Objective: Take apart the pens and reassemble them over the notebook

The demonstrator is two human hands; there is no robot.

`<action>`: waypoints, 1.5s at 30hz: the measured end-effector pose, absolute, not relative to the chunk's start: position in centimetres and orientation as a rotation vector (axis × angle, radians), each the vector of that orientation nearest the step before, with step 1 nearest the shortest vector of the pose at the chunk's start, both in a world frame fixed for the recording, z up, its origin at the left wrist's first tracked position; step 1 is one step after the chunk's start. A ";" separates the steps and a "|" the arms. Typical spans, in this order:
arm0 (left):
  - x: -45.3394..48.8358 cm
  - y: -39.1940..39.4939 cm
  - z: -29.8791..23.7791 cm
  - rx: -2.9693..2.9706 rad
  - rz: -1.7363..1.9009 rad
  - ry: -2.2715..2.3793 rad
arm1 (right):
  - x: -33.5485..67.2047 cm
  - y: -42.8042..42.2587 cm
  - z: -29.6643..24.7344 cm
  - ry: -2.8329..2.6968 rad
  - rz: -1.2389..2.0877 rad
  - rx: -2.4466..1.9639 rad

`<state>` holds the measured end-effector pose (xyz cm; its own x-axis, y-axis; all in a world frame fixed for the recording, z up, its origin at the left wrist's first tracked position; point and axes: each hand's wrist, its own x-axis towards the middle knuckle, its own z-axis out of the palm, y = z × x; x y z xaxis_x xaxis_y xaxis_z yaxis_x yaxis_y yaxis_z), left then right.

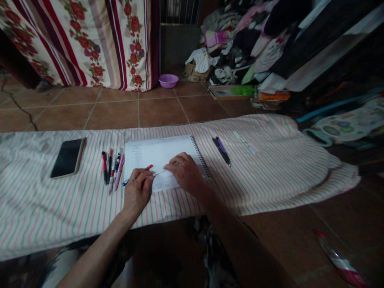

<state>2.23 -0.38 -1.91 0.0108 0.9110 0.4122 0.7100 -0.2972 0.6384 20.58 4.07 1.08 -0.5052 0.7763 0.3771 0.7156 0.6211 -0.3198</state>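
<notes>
A spiral notebook (162, 154) lies open on a striped cloth (270, 168) spread over the floor. My left hand (137, 192) is closed at the notebook's lower left corner, gripping pens; a red cap (149, 167) pokes out above the fingers and a blue tip shows at the left. My right hand (186, 173) rests on the page with fingers curled, pinching the end of a thin white pen (159, 172) that runs between both hands.
Several pens (112, 170) lie in a row left of the notebook, and a dark phone (67, 157) lies further left. Two dark pens (222, 151) and a white pen (244, 143) lie to the right. A purple bowl (168, 80), piled clothes and a floral cloth stand behind.
</notes>
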 end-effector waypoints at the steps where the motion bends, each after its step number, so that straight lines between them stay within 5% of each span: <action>1: 2.2 -0.4 -1.9 2.038 1.171 1.683 | 20.6 4.1 1.1 -2.359 0.168 -1.174; 45: 1.8 -0.2 -2.2 2.066 1.208 1.587 | 20.7 3.9 0.8 -2.296 0.138 -1.085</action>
